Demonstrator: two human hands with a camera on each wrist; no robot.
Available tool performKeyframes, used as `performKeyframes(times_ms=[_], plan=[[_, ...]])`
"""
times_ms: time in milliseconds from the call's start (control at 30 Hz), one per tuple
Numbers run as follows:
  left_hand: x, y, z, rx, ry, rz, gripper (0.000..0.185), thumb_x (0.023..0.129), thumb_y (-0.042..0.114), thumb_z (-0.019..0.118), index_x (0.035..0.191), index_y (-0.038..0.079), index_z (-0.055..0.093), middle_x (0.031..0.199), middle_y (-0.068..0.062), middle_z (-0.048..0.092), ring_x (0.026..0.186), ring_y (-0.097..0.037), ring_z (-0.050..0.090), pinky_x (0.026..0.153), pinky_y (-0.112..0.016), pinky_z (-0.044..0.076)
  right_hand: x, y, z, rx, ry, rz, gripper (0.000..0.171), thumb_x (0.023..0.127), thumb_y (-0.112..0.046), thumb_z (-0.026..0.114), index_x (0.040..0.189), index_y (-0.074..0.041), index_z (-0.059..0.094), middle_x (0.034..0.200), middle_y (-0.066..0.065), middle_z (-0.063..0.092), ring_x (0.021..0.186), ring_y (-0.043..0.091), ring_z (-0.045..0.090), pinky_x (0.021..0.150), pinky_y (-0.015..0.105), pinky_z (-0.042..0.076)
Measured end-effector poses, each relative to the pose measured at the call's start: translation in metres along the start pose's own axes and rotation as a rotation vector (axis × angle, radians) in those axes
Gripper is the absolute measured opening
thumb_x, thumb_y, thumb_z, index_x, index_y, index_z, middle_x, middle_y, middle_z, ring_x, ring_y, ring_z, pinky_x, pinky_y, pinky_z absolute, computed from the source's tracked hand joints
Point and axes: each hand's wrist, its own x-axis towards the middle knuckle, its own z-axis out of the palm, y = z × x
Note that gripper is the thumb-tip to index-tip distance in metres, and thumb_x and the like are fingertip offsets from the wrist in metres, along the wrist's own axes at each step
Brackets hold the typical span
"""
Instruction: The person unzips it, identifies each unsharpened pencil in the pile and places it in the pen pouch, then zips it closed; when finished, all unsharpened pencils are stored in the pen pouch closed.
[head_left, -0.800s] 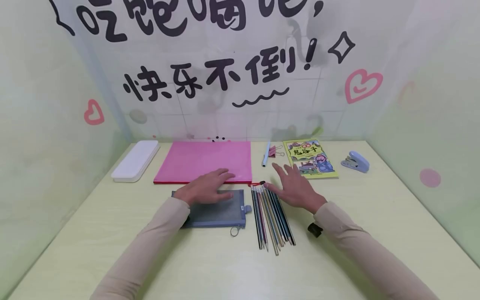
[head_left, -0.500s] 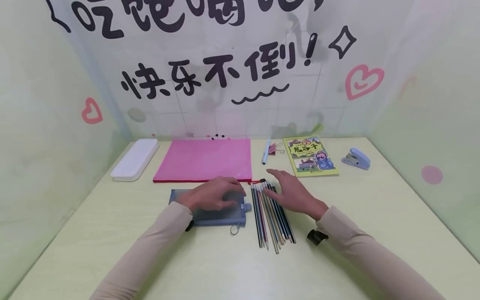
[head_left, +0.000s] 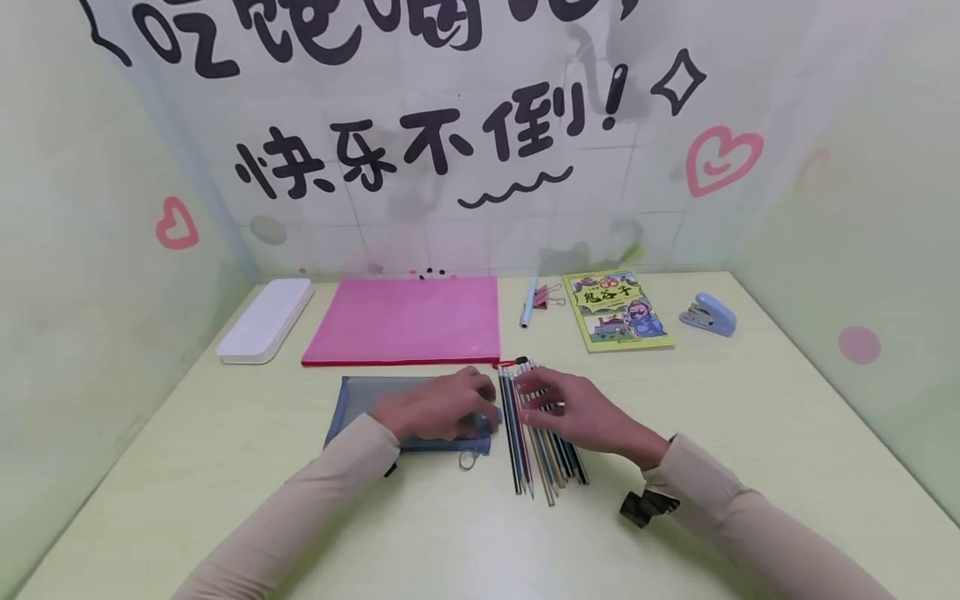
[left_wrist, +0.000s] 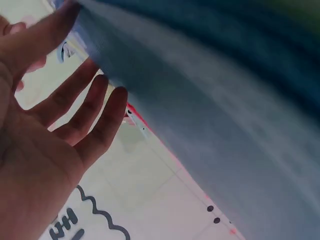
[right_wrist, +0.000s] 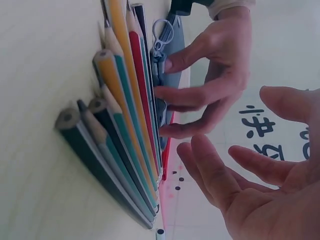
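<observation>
I see my left hand (head_left: 438,406) resting on the grey-blue mesh zip pouch (head_left: 375,400) near the middle of the pale green table (head_left: 750,433), its fingertips pinching the pouch's right end. My right hand (head_left: 577,408) hovers with fingers loosely spread and empty over the row of coloured pencils (head_left: 542,467) just beside it.
</observation>
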Motion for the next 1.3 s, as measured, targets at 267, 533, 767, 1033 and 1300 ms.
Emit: performKeyframes(times_ms=[267,533,767,1033,1300], plan=[[0.011,-0.001,-0.008,0.064,0.073,0.046,0.016,0.084,0.022,0.082,0.097,0.029,0.077,0.123,0.005,0.064,0.111,-0.015,0.050,0.095,-0.028,0.050,0.001,-0.006,0.005,0.021,0.052,-0.019,0.038,0.097,-0.023,0.066,0.130,-0.007,0.058,0.127,0.013,0.064,0.108,0.024,0.069,0.093,0.039,0.060],[0.011,-0.015,-0.065,-0.054,0.121,0.004,0.015,0.083,0.015,0.082,0.094,0.022,0.074,0.104,0.005,0.074,0.110,-0.016,0.059,0.103,-0.035,0.050,0.009,-0.017,0.013,0.041,0.212,-0.067,0.024,0.093,-0.013,0.069,0.115,-0.009,0.063,0.113,0.012,0.069,0.095,0.017,0.069,0.078,0.026,0.058],[0.004,-0.036,-0.087,-0.147,0.200,-0.019,0.015,0.083,0.009,0.080,0.089,0.018,0.070,0.087,0.007,0.070,0.087,-0.011,0.063,0.087,-0.031,0.054,0.027,-0.023,0.017,0.114,0.391,-0.069,0.016,0.092,-0.012,0.069,0.107,-0.008,0.065,0.102,0.009,0.070,0.078,0.017,0.069,0.067,0.028,0.059],[0.000,-0.054,-0.082,-0.334,0.267,-0.092,0.018,0.085,0.005,0.078,0.088,0.020,0.069,0.086,0.007,0.068,0.086,-0.011,0.061,0.083,-0.030,0.054,0.049,-0.024,0.026,0.203,0.436,-0.024,0.029,0.092,-0.020,0.073,0.117,-0.009,0.065,0.114,0.012,0.071,0.074,0.021,0.073,0.065,0.027,0.059],[0.003,-0.055,-0.075,-0.406,0.315,-0.157,0.013,0.088,0.007,0.076,0.093,0.016,0.069,0.089,0.002,0.069,0.085,-0.015,0.061,0.081,-0.031,0.054,0.061,-0.026,0.036,0.138,0.493,-0.050,0.031,0.092,-0.015,0.073,0.120,-0.007,0.065,0.115,0.013,0.073,0.064,0.015,0.069,0.056,0.025,0.058]])
